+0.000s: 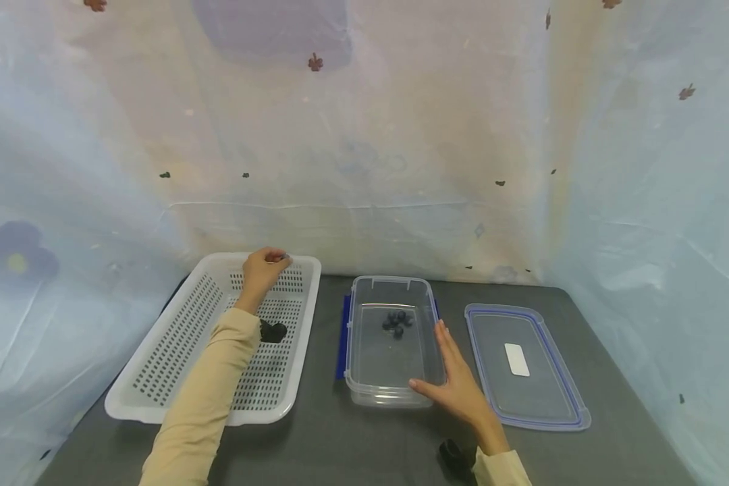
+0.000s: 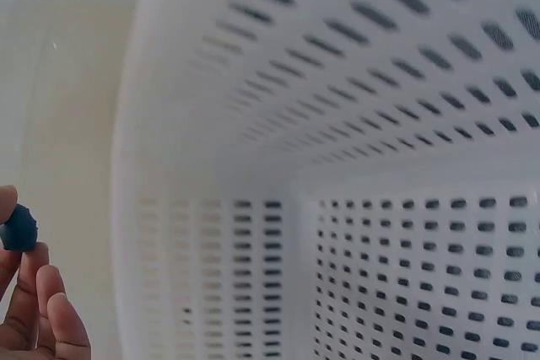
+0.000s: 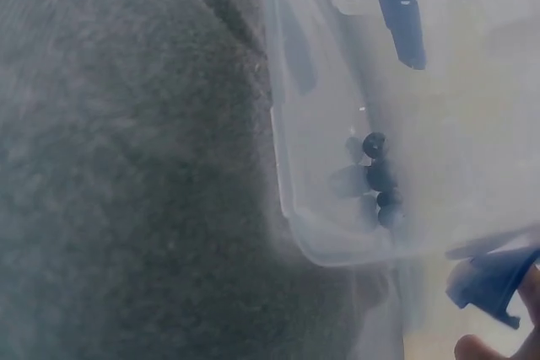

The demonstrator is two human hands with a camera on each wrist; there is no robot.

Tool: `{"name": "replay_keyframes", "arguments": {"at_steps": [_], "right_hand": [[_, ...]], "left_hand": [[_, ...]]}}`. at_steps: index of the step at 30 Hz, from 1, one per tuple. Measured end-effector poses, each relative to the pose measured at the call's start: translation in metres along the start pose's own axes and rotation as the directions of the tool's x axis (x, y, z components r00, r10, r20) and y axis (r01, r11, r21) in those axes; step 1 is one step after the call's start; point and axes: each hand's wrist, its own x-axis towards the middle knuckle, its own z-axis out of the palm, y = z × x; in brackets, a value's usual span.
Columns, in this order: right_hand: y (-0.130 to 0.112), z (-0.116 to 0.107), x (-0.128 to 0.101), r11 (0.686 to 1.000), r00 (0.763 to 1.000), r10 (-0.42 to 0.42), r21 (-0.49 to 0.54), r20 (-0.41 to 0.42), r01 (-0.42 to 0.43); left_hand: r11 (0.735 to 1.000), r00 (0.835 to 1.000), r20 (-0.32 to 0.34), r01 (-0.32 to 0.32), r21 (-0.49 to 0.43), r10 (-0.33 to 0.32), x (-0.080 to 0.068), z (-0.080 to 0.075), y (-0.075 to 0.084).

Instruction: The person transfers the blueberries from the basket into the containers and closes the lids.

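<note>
- A small round dark-blue berry point(image 2: 18, 228) is pinched between the thumb and fingertips point(image 2: 34, 276) of the left hand point(image 1: 264, 268), which is held over the far end of the white perforated plastic basket point(image 1: 176, 351).
- The clear rectangular plastic container point(image 1: 364, 388) lies to the right of that hand, just beside the basket; its long axis runs away from the person.
- A small cluster of dark-blue berries point(image 1: 397, 322) is seen toward the container's far end.
- The right hand point(image 1: 458, 385) is laid open against the container's near right side, fingers straight, with nothing gripped.
- A blue-rimmed transparent lid point(image 1: 525, 368) rests flat on the dark grey table point(image 1: 340, 445), to the right of the container.
- The left hand is the nearer to the basket; the right, to the container.
</note>
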Motion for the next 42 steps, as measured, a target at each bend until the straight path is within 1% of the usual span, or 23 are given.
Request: {"name": "replay_keyframes", "arguments": {"at_steps": [2,6,8,14,17,21,23,27,30,35,36,40,42], "right_hand": [[-0.001,0.000,0.001,1.000,1.000,0.002,-0.008,-0.001,-0.002],[-0.002,0.002,0.002,1.000,1.000,0.006,-0.002,0.006,-0.005],[-0.002,0.003,0.002,1.000,1.000,0.008,0.005,0.009,-0.008],[-0.002,0.003,0.003,0.999,1.000,0.021,0.025,0.011,-0.021],[-0.004,0.003,0.003,0.999,0.999,0.033,0.043,0.014,-0.033],[-0.004,0.004,0.002,0.997,0.999,0.046,0.055,0.015,-0.047],[-0.004,0.004,0.002,0.997,0.999,0.050,0.056,0.014,-0.051],[-0.003,0.004,0.001,0.997,0.999,0.053,0.054,0.010,-0.053],[-0.001,0.005,0.000,0.997,0.999,0.052,0.058,0.007,-0.052],[0.000,0.005,0.000,0.997,0.999,0.049,0.063,0.003,-0.049],[0.000,0.005,0.000,0.997,0.999,0.049,0.063,0.002,-0.049],[0.000,0.005,0.001,0.997,0.999,0.050,0.066,0.001,-0.049],[0.000,0.005,0.001,0.996,0.999,0.050,0.068,0.000,-0.050]], "left_hand": [[1.000,1.000,0.017,-0.005,-0.012,0.006,-0.001,0.001,0.005],[0.999,0.997,0.074,-0.001,-0.033,0.004,-0.004,0.002,0.014],[0.999,0.995,0.100,-0.002,-0.054,0.007,-0.006,0.002,0.019],[0.990,0.989,0.146,-0.017,-0.137,0.037,-0.013,0.008,0.034],[0.986,0.983,0.176,-0.020,-0.167,0.050,-0.018,0.012,0.042],[0.974,0.972,0.223,-0.021,-0.224,0.072,-0.025,0.018,0.054],[0.964,0.963,0.256,-0.013,-0.267,0.084,-0.028,0.022,0.059],[0.931,0.945,0.311,0.018,-0.364,0.103,-0.034,0.034,0.070],[0.899,0.933,0.339,0.041,-0.436,0.121,-0.036,0.045,0.076],[0.857,0.917,0.375,0.084,-0.509,0.133,-0.040,0.064,0.084],[0.848,0.915,0.381,0.093,-0.522,0.134,-0.041,0.068,0.086],[0.820,0.914,0.384,0.116,-0.560,0.133,-0.043,0.082,0.092],[0.818,0.915,0.382,0.119,-0.564,0.131,-0.045,0.089,0.095]]}}
